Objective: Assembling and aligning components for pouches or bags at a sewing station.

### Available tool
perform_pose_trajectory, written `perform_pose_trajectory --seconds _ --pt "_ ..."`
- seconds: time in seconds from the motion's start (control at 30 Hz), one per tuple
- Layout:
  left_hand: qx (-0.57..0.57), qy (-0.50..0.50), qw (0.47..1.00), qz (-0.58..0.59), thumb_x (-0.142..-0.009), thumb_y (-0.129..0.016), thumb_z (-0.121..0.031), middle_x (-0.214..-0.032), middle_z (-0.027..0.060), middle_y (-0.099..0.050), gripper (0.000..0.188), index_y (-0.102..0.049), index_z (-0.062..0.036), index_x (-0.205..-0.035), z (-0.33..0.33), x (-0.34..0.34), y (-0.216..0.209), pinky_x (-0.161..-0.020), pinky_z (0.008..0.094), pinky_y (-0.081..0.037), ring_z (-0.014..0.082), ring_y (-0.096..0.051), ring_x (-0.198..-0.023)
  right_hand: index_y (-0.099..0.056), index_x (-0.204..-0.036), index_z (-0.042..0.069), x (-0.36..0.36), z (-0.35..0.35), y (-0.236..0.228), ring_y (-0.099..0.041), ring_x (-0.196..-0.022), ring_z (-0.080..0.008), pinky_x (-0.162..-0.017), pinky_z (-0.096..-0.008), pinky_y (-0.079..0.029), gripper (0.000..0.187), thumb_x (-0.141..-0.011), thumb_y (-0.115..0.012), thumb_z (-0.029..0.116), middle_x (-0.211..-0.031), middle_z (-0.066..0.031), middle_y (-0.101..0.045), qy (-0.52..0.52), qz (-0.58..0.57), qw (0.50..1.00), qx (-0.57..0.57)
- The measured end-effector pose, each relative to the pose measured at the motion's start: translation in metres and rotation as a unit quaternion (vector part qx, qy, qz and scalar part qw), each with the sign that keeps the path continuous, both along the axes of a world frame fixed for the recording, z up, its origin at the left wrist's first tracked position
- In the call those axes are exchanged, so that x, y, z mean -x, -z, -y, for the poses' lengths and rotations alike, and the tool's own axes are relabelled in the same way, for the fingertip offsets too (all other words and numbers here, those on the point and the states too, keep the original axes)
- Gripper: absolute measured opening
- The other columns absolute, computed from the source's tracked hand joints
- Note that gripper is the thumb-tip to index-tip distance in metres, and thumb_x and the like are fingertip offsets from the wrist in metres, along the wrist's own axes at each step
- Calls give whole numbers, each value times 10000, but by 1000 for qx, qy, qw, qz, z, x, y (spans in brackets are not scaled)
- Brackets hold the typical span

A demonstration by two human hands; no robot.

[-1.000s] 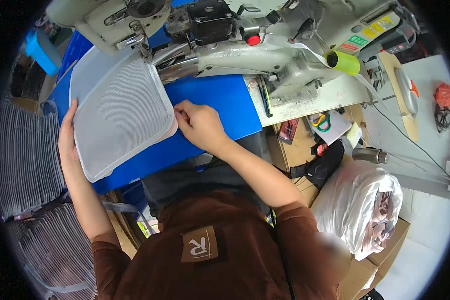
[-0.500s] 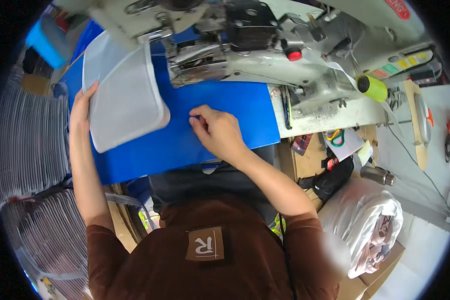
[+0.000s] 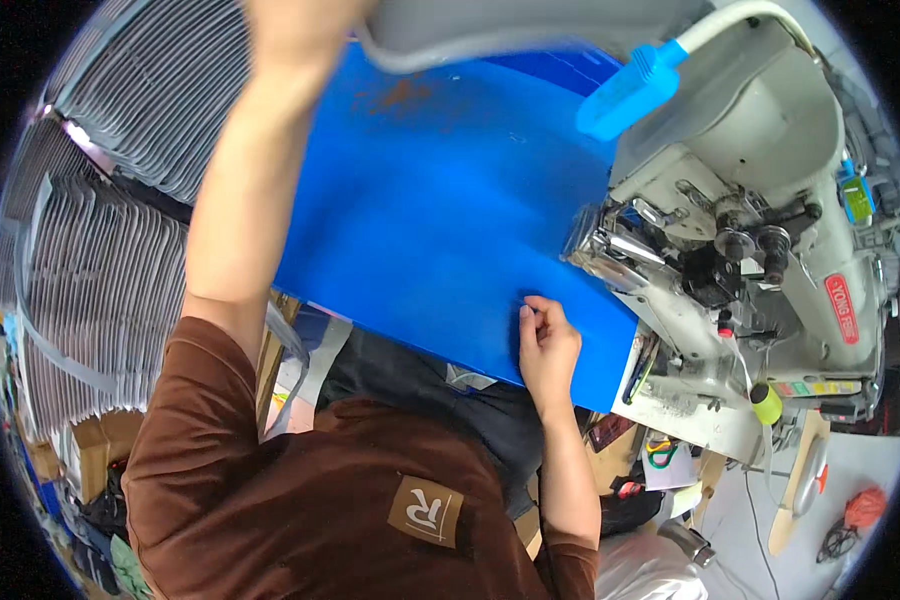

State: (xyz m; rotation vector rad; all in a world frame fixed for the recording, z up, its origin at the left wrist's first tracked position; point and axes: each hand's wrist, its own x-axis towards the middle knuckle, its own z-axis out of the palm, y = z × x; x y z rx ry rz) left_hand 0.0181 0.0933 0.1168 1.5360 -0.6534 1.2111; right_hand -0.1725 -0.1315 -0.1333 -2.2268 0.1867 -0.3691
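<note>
My left arm reaches to the far left, and my left hand [image 3: 305, 30] is blurred at the top edge, its fingers out of sight. Beside it is a grey panel with a rounded, paler rim [image 3: 530, 30], cut off by the frame; whether the hand grips it cannot be told. My right hand [image 3: 550, 350] rests near the front right of the blue work board [image 3: 420, 220]. Its fingers are curled in toward the thumb, and nothing shows in them. Just beyond it stands an industrial sewing machine [image 3: 710, 280].
Tall stacks of grey-edged panels [image 3: 100, 300] stand at my left. A bright blue lamp-like fitting [image 3: 630, 95] on a white flexible neck hangs over the board's far right. Scissors [image 3: 660, 452], a metal flask [image 3: 688, 545] and a white plastic bag [image 3: 650, 570] lie at the right.
My view has turned left. My left hand has gone from the board's left side to far ahead, and the white mesh panel is off the near board. My right hand remains curled over the board.
</note>
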Motion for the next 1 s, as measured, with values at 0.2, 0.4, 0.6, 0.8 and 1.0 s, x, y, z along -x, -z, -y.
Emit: perform_pose_trajectory --seconds 0.2,0.4,0.6,0.8,1.0 --pt "-176 -137 967 -122 -880 -686 -108 -1079 130 -723 322 -666 -38 -1194 -95 -10 58 -914 362 -510 219 -678 -1004 -676 -966 27 -1 1 -2 -538 -496 -166 -499 -311 -433 105 -898 -673 107 -608 -79 -587 11 4 1000 -20" --pt "-554 127 664 -486 -869 -642 -135 -1289 182 -623 398 -627 -39 -1256 -100 -9 177 -972 455 -482 373 -626 -1114 -676 -974 30 -2 4 0 -544 -509 -168 -508 -321 -437 118 -896 -676 119 -616 -69 -591 -1 -1 1000 -7" --pt "-412 -189 756 -472 -871 -663 -412 -1461 287 -408 648 -495 -114 -1421 -3 -42 259 -1066 565 -361 409 -426 -1336 -669 -979 20 7 11 -15 -561 -566 -153 -541 -309 -450 117 -887 -685 90 -665 -57 -607 10 -21 996 -86" --pt "-593 193 674 -397 -797 -763 -325 -1596 192 -252 608 -574 -180 -1356 -11 -36 226 -1134 693 -125 363 -198 -1491 -599 -1157 20 53 82 -98 -559 -1065 -286 -963 -424 -422 315 -867 -705 85 -1122 -152 -584 149 232 924 264" --pt "-266 354 797 -410 -822 -770 -186 -1139 97 -684 209 -691 -52 -962 42 9 211 -856 349 -506 235 -660 -1021 -592 -1096 -4 33 121 -149 -518 -1182 -376 -1013 -488 -402 318 -839 -736 114 -1265 -174 -557 183 197 867 420"
